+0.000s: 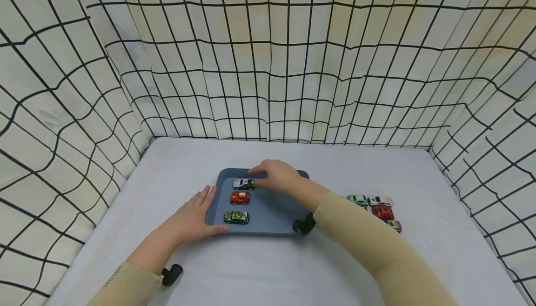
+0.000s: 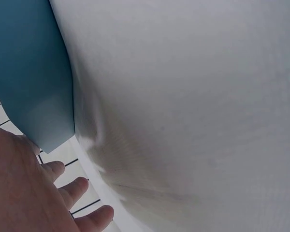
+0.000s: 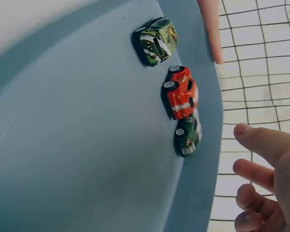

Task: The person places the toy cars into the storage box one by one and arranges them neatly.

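Head view shows hands [image 1: 278, 176] near toy cars [image 1: 240, 198], sleeve lettering [image 1: 112, 275] illegible.

A lab-like booth, by its look: pale walls [image 1: 278, 59] with wavy black grid lines enclose a white tabletop [image 1: 259, 269] on three sides

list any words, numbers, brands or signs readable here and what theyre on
No text is readable.
Beige fabric left sleeve: dark marking, too small to read.
Red toy car with white markings: too blurred.
Green patterned toy car: likewise.
White-and-green toy car: likewise.
Clustered multicoloured toy cars: likewise.
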`<state>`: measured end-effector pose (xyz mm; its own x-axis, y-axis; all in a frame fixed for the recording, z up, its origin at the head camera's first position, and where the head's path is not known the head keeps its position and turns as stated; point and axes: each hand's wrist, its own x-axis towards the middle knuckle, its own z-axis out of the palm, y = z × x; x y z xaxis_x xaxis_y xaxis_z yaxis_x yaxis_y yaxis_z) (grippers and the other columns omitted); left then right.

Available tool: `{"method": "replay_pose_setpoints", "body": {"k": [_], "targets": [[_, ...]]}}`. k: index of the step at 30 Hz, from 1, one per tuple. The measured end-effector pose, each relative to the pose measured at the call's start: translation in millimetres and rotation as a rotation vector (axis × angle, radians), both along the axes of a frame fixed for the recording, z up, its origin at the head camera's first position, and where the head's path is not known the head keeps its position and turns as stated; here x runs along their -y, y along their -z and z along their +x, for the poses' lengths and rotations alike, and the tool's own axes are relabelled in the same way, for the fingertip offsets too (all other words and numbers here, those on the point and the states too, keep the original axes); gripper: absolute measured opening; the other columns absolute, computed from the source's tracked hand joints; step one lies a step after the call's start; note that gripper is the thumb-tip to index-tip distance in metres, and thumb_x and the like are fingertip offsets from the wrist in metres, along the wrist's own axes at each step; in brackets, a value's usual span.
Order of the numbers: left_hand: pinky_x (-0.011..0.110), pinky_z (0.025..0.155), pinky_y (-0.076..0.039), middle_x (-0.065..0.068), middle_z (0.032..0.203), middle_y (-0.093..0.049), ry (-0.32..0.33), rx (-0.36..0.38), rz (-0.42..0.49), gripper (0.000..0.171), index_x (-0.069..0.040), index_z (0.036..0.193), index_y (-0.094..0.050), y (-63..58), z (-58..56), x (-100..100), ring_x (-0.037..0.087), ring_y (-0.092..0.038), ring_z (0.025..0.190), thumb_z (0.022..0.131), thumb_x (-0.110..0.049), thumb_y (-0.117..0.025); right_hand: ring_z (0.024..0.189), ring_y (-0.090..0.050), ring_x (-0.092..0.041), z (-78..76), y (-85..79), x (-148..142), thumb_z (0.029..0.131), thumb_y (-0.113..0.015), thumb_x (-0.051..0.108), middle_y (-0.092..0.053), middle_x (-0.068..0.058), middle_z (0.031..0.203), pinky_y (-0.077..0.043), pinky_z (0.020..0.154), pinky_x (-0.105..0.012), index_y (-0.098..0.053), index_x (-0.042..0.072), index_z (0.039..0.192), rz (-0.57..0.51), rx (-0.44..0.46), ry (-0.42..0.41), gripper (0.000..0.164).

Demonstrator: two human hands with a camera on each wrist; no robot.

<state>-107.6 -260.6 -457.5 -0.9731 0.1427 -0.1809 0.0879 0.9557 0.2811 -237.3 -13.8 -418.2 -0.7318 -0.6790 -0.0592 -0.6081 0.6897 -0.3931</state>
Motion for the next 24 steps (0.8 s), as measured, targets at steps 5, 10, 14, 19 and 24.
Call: {"method": "replay_pose_setpoints", "body": {"k": [5, 10, 14, 19, 24], "targets": [[0.067, 0.111, -0.025, 0.023, 0.163, -0.012, -0.001, 0.000, -0.003, 0.126, -0.002, 0.159, -0.011, 0.0, -0.6, 0, 0.048, -0.018, 0.146, 0.074, -0.081, -0.062, 0.119, -0.059, -0.016, 3.2, -5.6, -18, 0.094, -0.070, 0.033, -0.064, 0.004, 0.130, -0.049, 0.097, -0.038, -0.064, 0.027, 0.135, -0.030, -0.001, 0.012, 0.043], [0.067, 0.111, -0.025, 0.024, 0.163, -0.013, 0.003, 0.002, -0.001, 0.125, -0.002, 0.159, -0.012, -1.4, -0.2, 0, 0.048, -0.018, 0.146, 0.074, -0.080, -0.063, 0.118, -0.060, -0.015, 7.9, -10.2, -40, 0.092, -0.072, 0.035, -0.065, 0.006, 0.127, -0.050, 0.097, -0.037, -0.065, 0.028, 0.133, -0.055, -0.012, 0.036, 0.042], [0.067, 0.110, -0.025, 0.024, 0.163, -0.012, 0.007, 0.005, -0.003, 0.126, -0.002, 0.159, -0.011, -0.5, -0.6, 0, 0.048, -0.018, 0.146, 0.074, -0.081, -0.062, 0.115, -0.061, -0.016, 9.0, -11.0, -59, 0.091, -0.073, 0.036, -0.067, 0.005, 0.124, -0.050, 0.096, -0.038, -0.067, 0.028, 0.131, -0.075, -0.014, 0.057, 0.042], [0.067, 0.111, -0.025, 0.024, 0.163, -0.012, 0.008, 0.002, -0.001, 0.126, -0.002, 0.159, -0.011, -0.5, -0.2, 1, 0.049, -0.018, 0.145, 0.074, -0.082, -0.060, 0.113, -0.062, -0.022, 10.7, -13.8, -86, 0.091, -0.074, 0.033, -0.067, 0.001, 0.122, -0.051, 0.092, -0.039, -0.067, 0.024, 0.132, -0.097, -0.004, 0.072, 0.043], [0.067, 0.111, -0.024, 0.024, 0.163, -0.012, 0.015, -0.006, 0.000, 0.126, -0.001, 0.158, -0.012, -1.4, -0.5, 0, 0.049, -0.018, 0.145, 0.074, -0.081, -0.060, 0.091, -0.060, -0.018, 13.2, -13.0, -119, 0.089, -0.075, 0.035, -0.068, 0.000, 0.123, -0.051, 0.075, -0.034, -0.067, 0.022, 0.131, -0.088, -0.026, 0.112, 0.044]]}}
